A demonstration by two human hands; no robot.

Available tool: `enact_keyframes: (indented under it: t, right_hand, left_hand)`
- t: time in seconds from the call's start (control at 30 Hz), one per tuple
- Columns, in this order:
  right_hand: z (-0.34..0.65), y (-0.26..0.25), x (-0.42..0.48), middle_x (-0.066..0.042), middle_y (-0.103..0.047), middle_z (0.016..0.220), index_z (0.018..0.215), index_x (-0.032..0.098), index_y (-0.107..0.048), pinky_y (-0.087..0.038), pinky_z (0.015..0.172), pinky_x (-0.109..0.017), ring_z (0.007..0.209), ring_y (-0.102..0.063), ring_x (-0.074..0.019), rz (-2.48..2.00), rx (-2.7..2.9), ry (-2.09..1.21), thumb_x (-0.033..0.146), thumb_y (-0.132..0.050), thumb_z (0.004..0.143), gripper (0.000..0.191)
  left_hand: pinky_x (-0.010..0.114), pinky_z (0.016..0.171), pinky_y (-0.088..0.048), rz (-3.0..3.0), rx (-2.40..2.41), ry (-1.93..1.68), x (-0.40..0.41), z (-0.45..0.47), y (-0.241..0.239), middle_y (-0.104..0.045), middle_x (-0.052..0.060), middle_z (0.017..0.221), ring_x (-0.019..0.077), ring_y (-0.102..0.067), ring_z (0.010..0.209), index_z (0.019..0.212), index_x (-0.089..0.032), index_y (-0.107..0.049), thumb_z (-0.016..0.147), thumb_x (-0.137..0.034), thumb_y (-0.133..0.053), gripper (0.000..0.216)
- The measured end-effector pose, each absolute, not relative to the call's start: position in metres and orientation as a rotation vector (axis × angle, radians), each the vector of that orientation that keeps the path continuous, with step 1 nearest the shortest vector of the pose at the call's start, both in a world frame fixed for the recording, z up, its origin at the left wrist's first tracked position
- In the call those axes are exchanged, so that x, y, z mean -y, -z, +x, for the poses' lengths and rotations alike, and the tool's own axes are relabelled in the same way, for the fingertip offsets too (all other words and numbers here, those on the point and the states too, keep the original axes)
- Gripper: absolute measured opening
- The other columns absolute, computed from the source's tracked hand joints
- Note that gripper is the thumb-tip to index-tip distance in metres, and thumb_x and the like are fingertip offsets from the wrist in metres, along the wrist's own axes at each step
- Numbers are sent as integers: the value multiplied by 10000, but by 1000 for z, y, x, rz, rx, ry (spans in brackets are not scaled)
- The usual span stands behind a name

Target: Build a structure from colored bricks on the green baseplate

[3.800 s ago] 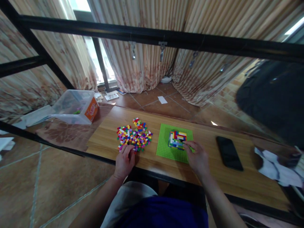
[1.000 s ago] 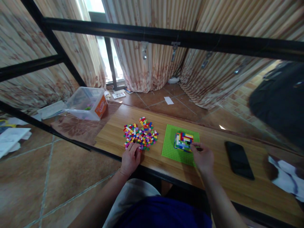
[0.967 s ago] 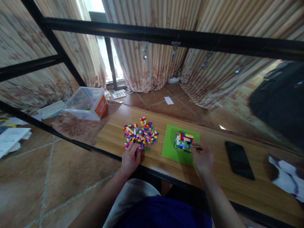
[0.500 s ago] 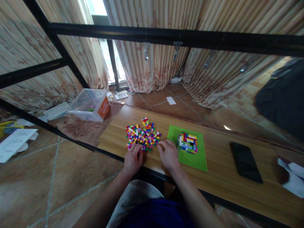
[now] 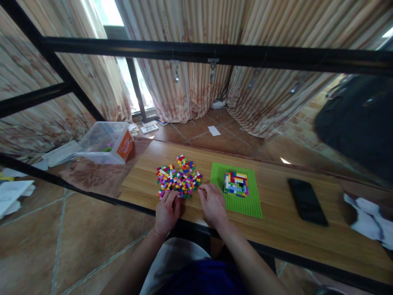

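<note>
A loose pile of small multicoloured toy bricks (image 5: pixel 181 178) lies on the wooden table (image 5: pixel 141 159). My left hand (image 5: pixel 167 208) rests at the pile's near edge, its fingers curled down among the closest bricks; what they hold, if anything, is hidden. Just right of the pile is my right hand (image 5: pixel 212 203), thumb and fingertips drawn together; anything between them is too small to make out. Beside it lies a green baseplate (image 5: pixel 253 200) carrying a low, square-walled brick build (image 5: pixel 236 183) with a hollow middle.
A black phone (image 5: pixel 308 201) and crumpled white paper (image 5: pixel 367 217) lie on the right of the table. A clear plastic box (image 5: pixel 104 141) with an orange label stands on the floor at left. A black metal bar (image 5: pixel 190 50) crosses in front of the curtains.
The view has shifted, so the table and its contents appear slightly further left. Both hands keep nearly the same places by the pile, and the brick build looks unchanged.
</note>
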State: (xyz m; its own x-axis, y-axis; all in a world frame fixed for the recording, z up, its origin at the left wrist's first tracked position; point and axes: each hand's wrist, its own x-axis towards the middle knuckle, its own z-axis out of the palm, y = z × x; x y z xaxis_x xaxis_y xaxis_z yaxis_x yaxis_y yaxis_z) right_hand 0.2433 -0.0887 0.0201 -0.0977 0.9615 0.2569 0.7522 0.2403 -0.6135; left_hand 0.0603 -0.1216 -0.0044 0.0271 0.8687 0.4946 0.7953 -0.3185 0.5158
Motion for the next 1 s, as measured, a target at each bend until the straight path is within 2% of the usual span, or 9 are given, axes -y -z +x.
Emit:
enact_keyframes:
  t: [0.13,0.27,0.43,0.63,1.0]
  right_hand:
    - [268,-24,109,-74,-716,896,928,198,-653,-503,769,-322,815,-662,-196,-1527,1595,-715,354,-481,922,232]
    - [304,-19,126,-80,-738,917,913,202,-674,-529,806,-351,860,-679,-217,-1569,1360,-814,442,-556,856,273]
    - [349,-13,133,-99,-741,960,925,195,-729,-530,812,-374,874,-680,-229,-1634,1231,-705,469,-597,820,321]
    - [375,-23,118,-109,-729,996,945,189,-739,-513,824,-373,915,-667,-234,-1677,1348,-511,447,-542,856,336]
    - [374,-43,96,-91,-710,905,900,182,-718,-470,732,-336,775,-641,-210,-1819,1698,-288,420,-457,881,354]
  left_hand:
    - [361,877,-547,2187,-1796,-1165,121,60,5,-678,67,961,214,-648,986,1022,-215,-604,932,-177,-462,172]
    - [350,855,-547,2172,-1788,-1163,121,59,5,-677,69,962,208,-650,959,1016,-211,-605,933,-185,-468,162]
    - [349,839,-545,2182,-1801,-1154,120,59,5,-677,73,966,212,-649,962,1010,-208,-603,932,-185,-465,160]
    - [351,843,-545,2182,-1797,-1147,120,60,4,-677,77,964,216,-646,968,1013,-205,-601,932,-184,-461,163]
    - [332,822,-551,2169,-1796,-1173,121,60,6,-674,71,968,202,-654,934,1009,-209,-603,928,-183,-468,160]
